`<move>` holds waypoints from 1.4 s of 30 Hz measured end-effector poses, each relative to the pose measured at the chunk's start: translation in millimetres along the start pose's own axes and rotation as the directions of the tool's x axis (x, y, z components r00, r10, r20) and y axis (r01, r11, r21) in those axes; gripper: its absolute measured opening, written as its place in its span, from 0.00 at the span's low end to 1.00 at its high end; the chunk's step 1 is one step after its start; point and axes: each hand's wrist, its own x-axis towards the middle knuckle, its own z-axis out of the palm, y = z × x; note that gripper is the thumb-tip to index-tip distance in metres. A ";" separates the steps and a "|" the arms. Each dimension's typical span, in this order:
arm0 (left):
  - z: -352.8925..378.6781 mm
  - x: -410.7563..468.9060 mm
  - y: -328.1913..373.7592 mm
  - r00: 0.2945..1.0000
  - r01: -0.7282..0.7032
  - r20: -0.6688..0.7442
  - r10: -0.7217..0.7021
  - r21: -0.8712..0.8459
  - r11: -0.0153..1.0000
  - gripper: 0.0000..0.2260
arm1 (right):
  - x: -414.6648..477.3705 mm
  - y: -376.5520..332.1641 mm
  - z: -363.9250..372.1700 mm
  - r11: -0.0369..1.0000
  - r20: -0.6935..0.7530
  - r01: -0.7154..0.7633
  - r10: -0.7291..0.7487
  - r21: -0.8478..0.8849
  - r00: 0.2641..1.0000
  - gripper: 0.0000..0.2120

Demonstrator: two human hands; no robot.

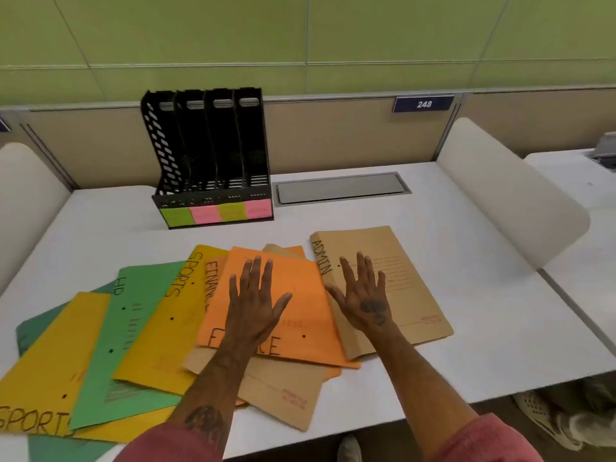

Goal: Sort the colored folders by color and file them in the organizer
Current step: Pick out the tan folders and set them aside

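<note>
Several folders lie fanned out on the white desk [466,295]. My left hand [255,300] lies flat with spread fingers on the orange folder [300,315] marked FINANCE. My right hand [363,295] lies flat on the tan folder [400,261] marked ADMIN. To the left overlap a yellow SPORTS folder [170,331], a green HR folder [130,328] and another yellow SPORTS folder [46,371]. A second tan folder [283,391] sticks out under the orange one. The black organizer [210,155] with four slots stands upright at the back, with green and pink labels along its base.
A grey cable hatch [340,188] is set into the desk right of the organizer. Curved white dividers [510,195] flank the desk on both sides. A dark green folder [36,328] peeks out at the far left. A beige partition closes the back.
</note>
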 end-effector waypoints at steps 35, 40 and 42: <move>79.7 73.2 177.9 0.711 0.681 0.480 -0.513 -0.652 0.333 0.28 | 28.6 179.4 14.2 0.878 0.197 -0.372 0.325 0.300 0.925 0.36; 69.5 74.4 169.9 0.638 0.718 0.554 -0.535 -0.679 0.153 0.14 | 32.7 182.4 13.0 0.851 0.199 -0.389 0.338 0.352 0.920 0.38; 67.1 71.9 168.9 0.644 0.694 0.563 -0.518 -0.715 0.085 0.14 | 32.5 184.3 12.6 0.843 0.199 -0.391 0.339 0.369 0.919 0.39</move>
